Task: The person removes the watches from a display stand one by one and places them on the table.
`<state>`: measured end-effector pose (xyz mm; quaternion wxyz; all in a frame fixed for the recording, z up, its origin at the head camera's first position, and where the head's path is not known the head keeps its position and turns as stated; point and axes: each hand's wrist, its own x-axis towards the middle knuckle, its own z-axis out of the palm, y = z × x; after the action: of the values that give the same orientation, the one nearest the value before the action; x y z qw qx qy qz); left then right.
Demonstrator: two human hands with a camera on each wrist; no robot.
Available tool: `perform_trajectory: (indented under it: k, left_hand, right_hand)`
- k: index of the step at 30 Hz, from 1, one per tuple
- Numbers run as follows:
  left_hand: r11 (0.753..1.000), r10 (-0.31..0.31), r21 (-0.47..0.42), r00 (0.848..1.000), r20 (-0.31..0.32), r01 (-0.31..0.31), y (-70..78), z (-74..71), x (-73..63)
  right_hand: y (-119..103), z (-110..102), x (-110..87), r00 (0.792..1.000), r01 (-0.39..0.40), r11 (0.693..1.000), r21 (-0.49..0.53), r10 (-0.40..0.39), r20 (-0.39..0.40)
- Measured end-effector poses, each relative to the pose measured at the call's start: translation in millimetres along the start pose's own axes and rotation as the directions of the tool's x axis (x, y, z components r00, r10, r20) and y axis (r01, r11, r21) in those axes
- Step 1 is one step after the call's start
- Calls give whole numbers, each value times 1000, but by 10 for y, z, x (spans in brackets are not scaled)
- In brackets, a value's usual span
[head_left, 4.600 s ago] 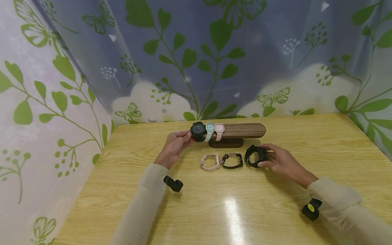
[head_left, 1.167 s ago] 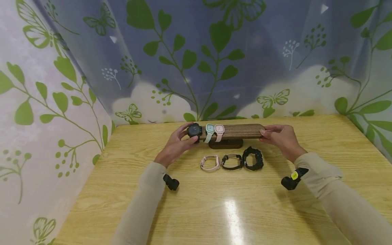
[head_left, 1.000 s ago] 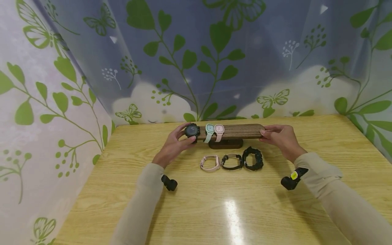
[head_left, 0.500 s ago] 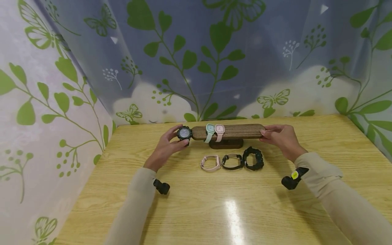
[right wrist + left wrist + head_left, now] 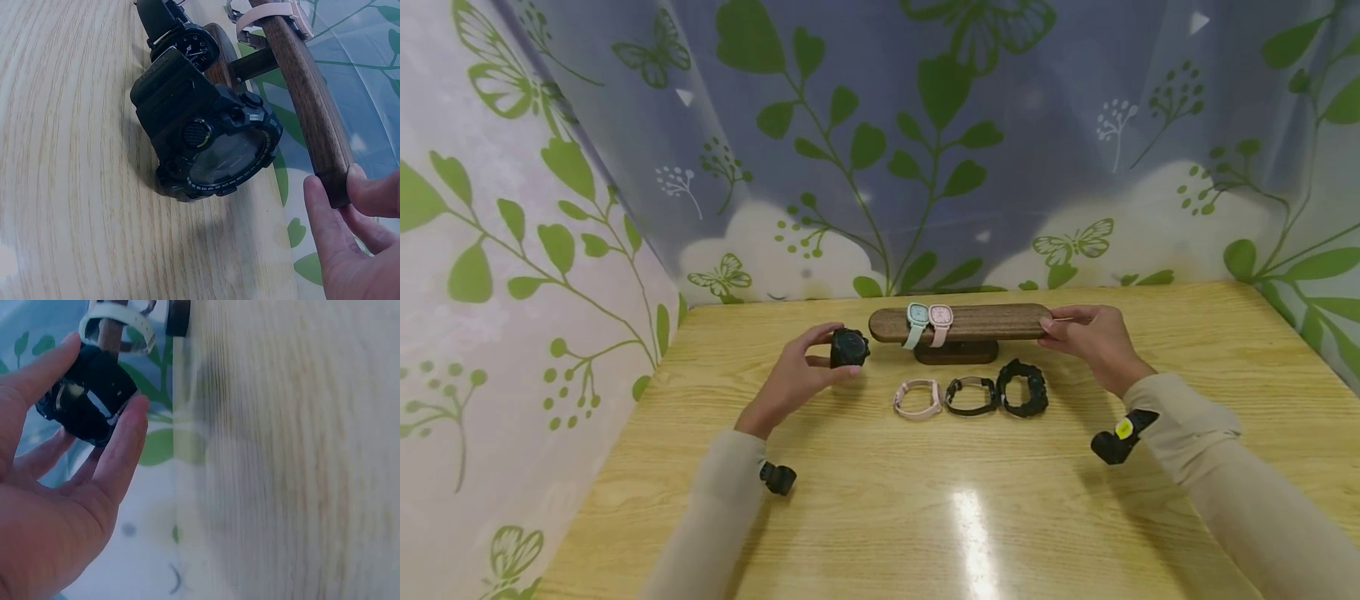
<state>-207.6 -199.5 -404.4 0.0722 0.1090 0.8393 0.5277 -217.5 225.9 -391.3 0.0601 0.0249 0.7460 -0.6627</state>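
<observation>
My left hand (image 5: pixel 790 379) holds a chunky black wristwatch (image 5: pixel 848 348) between thumb and fingers, just off the left end of a wooden watch stand (image 5: pixel 996 322). In the left wrist view the strap of this black wristwatch (image 5: pixel 94 394) forms a closed loop, apart from the bar. A mint-green watch (image 5: pixel 917 315) and a pink watch (image 5: pixel 940 317) hang side by side on the bar's left half. At the opposite end, my right hand (image 5: pixel 1093 343) pinches the bar's tip; the right wrist view shows thumb and fingers on either side of the wood.
In front of the stand, three watches sit in a row on the wooden table (image 5: pixel 880 500): a pale pink one (image 5: pixel 935 396), a slim black one (image 5: pixel 972 410) and a bulky black one (image 5: pixel 1037 392). A patterned curtain (image 5: pixel 820 167) rises behind the table's back edge.
My left hand has slid the black watch leftward off the bar, then lowered it slightly. Earlier, my right hand let go of the bulky black watch on the table and took hold of the bar's end.
</observation>
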Motion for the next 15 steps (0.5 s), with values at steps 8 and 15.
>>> perform_trajectory:
  k: [8,15]
  left_hand:
    - [980,67,187,997,25,-70,175,193,-147]
    - [945,154,287,988,31,-156,385,400,-237]
  right_hand:
    - [-3,-1,6,1000,-30,1000,-9,30,-3]
    - [-8,3,5,1000,-30,1000,-9,30,-2]
